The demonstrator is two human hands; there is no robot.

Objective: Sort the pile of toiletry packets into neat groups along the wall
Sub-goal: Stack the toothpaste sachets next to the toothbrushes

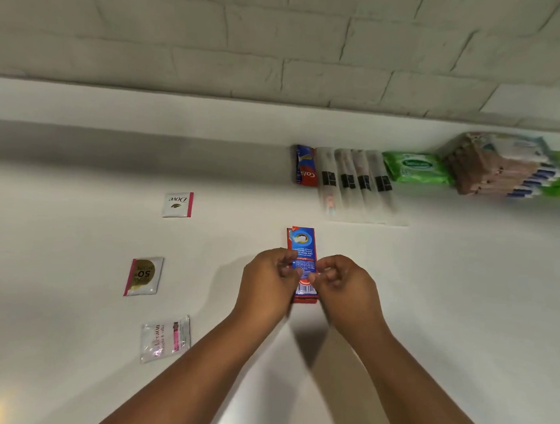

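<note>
— Toothpaste packets, a small stack, sat short of the wall; left hand and right hand pinched them.
— Squeezed unevenly, they might have fanned apart.

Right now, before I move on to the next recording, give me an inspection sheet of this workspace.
Surface: white counter, running up to a white brick wall.
Job's things: red-and-blue toothpaste packet held in both hands; another red packet, clear wrapped packets, green wipes pack and a blurred stack lined up by the wall.
Clutter: Dove sachet, gold-label sachet and clear pink-print sachet lie apart, unsorted.
Hands: left hand and right hand both pinch the toothpaste packet.
Cables: nothing seen.
Surroundings: wall only.
</note>
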